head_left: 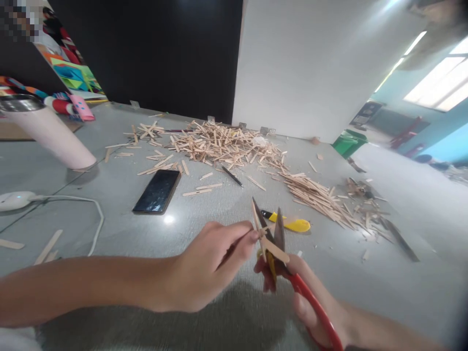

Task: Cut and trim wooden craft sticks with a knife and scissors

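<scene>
My left hand (204, 268) is closed in a pinch on a thin wooden craft stick (272, 248), holding it between the blades of red-handled shears (310, 302). My right hand (310, 302) is wrapped round the shears' red handles, low at the front right. The blades (272, 229) stand apart around the stick, pointing away from me. Just beyond the blades, a yellow utility knife (292, 224) lies on the grey table (109, 195).
A large heap of wooden sticks (223, 144) lies at the back centre, a neater bundle of split sticks (321, 197) to the right. A black phone (157, 191), a black pen (231, 175), a pink tumbler (51, 134) and a white cable (73, 204) are on the left.
</scene>
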`<act>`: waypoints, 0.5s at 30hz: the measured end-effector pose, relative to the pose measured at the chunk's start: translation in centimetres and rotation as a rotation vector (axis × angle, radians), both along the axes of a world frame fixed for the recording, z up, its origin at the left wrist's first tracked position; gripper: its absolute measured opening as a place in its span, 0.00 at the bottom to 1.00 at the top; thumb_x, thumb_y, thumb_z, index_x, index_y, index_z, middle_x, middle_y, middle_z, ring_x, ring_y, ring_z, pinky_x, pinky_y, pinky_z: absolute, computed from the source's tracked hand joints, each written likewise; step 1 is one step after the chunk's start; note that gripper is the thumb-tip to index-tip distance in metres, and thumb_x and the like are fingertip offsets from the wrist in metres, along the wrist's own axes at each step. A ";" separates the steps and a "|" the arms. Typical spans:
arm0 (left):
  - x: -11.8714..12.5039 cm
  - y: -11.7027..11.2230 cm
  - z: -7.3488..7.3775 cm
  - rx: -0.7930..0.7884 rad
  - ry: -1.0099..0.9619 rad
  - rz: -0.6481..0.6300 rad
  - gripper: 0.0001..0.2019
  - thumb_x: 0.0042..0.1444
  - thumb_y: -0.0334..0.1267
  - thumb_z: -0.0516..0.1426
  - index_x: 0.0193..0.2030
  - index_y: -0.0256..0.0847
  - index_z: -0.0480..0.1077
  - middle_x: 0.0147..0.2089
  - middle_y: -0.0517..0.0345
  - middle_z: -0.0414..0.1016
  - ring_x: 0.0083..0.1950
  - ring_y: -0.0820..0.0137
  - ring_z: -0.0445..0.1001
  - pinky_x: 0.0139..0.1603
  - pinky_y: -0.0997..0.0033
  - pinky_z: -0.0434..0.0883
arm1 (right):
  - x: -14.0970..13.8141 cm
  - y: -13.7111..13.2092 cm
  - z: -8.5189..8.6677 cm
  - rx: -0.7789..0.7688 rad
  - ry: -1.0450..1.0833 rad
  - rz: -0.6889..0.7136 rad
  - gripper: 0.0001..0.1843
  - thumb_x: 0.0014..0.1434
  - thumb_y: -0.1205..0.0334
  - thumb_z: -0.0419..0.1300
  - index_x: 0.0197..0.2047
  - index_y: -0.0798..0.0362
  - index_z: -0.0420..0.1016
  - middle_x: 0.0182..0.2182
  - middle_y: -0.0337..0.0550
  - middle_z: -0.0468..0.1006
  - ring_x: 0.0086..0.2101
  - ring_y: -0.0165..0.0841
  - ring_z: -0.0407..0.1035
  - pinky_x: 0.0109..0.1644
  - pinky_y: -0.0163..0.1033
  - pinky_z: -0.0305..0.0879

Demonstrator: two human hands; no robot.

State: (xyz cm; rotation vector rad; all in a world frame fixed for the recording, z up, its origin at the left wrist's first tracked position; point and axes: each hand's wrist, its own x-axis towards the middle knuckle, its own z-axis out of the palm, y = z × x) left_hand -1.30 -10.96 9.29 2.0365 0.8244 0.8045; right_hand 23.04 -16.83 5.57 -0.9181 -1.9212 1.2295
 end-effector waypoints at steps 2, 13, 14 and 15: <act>0.0 -0.2 0.0 -0.003 -0.001 -0.025 0.19 0.78 0.41 0.47 0.32 0.43 0.64 0.25 0.67 0.61 0.24 0.75 0.60 0.27 0.71 0.56 | -0.1 0.1 0.3 0.028 -0.001 0.009 0.32 0.71 0.29 0.51 0.57 0.48 0.69 0.43 0.47 0.74 0.41 0.40 0.71 0.48 0.47 0.73; 0.1 -0.7 -0.2 0.008 -0.037 -0.083 0.18 0.78 0.37 0.47 0.33 0.44 0.65 0.27 0.67 0.65 0.25 0.76 0.63 0.29 0.73 0.59 | -0.2 0.1 1.2 0.062 0.007 0.050 0.25 0.73 0.32 0.52 0.52 0.46 0.68 0.43 0.45 0.71 0.41 0.39 0.68 0.47 0.47 0.72; 0.1 -0.7 -0.2 0.014 -0.037 -0.084 0.18 0.78 0.37 0.47 0.33 0.43 0.65 0.27 0.67 0.65 0.25 0.76 0.63 0.28 0.73 0.59 | -0.3 0.1 1.2 0.058 0.005 0.044 0.25 0.73 0.32 0.52 0.50 0.46 0.68 0.42 0.45 0.71 0.40 0.39 0.67 0.47 0.47 0.72; 0.0 -0.7 -0.2 0.018 -0.037 -0.080 0.18 0.78 0.37 0.48 0.33 0.43 0.65 0.26 0.67 0.65 0.25 0.75 0.63 0.28 0.73 0.59 | -0.3 0.1 1.3 0.051 0.003 0.040 0.25 0.73 0.32 0.52 0.49 0.47 0.68 0.42 0.45 0.71 0.40 0.39 0.67 0.46 0.46 0.72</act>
